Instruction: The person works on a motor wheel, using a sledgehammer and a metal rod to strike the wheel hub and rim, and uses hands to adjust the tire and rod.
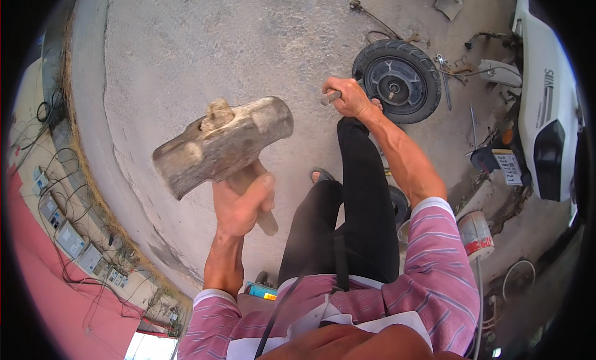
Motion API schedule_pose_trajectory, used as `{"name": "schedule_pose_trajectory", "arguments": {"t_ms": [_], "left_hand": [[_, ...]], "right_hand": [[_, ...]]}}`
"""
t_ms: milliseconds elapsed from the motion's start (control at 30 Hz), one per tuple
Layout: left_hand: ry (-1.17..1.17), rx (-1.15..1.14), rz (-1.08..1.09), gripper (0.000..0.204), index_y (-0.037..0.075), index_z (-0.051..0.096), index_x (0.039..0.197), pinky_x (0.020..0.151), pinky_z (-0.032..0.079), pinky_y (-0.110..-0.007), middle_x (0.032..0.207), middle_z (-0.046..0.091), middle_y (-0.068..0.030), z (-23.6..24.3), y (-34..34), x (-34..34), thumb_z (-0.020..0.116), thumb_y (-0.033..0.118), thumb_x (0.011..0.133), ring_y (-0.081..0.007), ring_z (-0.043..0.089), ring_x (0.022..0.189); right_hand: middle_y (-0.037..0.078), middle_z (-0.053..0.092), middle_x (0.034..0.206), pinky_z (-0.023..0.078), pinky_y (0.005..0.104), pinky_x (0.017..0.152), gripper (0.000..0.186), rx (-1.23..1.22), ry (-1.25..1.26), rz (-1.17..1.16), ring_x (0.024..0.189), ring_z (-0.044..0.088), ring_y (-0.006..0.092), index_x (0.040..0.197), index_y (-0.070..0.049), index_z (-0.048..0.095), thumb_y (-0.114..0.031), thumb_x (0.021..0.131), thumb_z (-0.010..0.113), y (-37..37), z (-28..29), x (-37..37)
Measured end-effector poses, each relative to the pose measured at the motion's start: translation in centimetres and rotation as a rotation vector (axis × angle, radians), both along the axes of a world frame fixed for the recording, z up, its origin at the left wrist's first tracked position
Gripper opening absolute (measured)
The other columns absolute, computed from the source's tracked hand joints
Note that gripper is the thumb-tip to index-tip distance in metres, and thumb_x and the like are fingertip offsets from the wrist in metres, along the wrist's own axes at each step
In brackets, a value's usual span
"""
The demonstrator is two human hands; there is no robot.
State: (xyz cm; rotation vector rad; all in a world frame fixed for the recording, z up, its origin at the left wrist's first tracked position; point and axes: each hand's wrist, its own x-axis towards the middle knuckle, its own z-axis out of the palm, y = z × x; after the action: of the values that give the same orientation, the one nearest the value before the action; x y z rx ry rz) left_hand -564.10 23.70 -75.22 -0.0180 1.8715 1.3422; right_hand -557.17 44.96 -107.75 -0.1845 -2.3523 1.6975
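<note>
I grip the short handle of a large, worn sledgehammer with my left hand (241, 203); its heavy grey head (239, 139) is raised at center-left, slightly blurred. My right hand (351, 98) is closed on a short metal bar (331, 97), whose end sticks out toward the left. Just beyond that hand, a black wheel with a tyre (406, 68) lies on the concrete ground, its hub facing up. My right hand hides part of the tyre's near-left edge. My legs and a sandalled foot show below both hands.
On the right stand a white scooter body (543, 105) and a bucket (475, 232). Loose tools and metal parts (453, 68) are scattered around the wheel. Along the left curve a wall (74, 298) carrying cables and meter boxes (68, 236). A blue case (261, 290) sits behind me.
</note>
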Motion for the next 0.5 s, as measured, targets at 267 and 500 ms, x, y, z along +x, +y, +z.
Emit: {"name": "schedule_pose_trajectory", "arguments": {"t_ms": [267, 500], "left_hand": [[0.475, 0.673, -0.030, 0.015, 0.005, 0.050, 0.096, 0.055, 0.050, -0.029, 0.073, 0.047, -0.0017, 3.3, 1.1, -1.0, 0.057, 0.016, 0.103, -0.0127, 0.048, 0.053], [0.009, -0.284, -0.241, 0.016, 0.001, 0.067, 0.097, 0.061, 0.047, -0.032, 0.081, 0.062, -0.0013, -7.5, -1.3, -1.4, 0.072, 0.014, 0.090, -0.0118, 0.056, 0.068]], "right_hand": [[0.019, 0.064, 0.075, 0.050, 0.0421, 0.062, 0.013, -0.062, -0.008, -0.035, 0.071, 0.065, 0.0404, 0.091, -0.004, 0.063, 0.001, 0.080, 0.056, 0.1, 0.6, -1.0], [0.018, 0.066, 0.075, 0.054, 0.0450, 0.063, 0.016, -0.036, 0.008, 0.038, 0.074, 0.068, 0.0399, 0.092, -0.008, 0.065, -0.002, 0.077, 0.062, -3.3, -0.9, -0.2]]}}
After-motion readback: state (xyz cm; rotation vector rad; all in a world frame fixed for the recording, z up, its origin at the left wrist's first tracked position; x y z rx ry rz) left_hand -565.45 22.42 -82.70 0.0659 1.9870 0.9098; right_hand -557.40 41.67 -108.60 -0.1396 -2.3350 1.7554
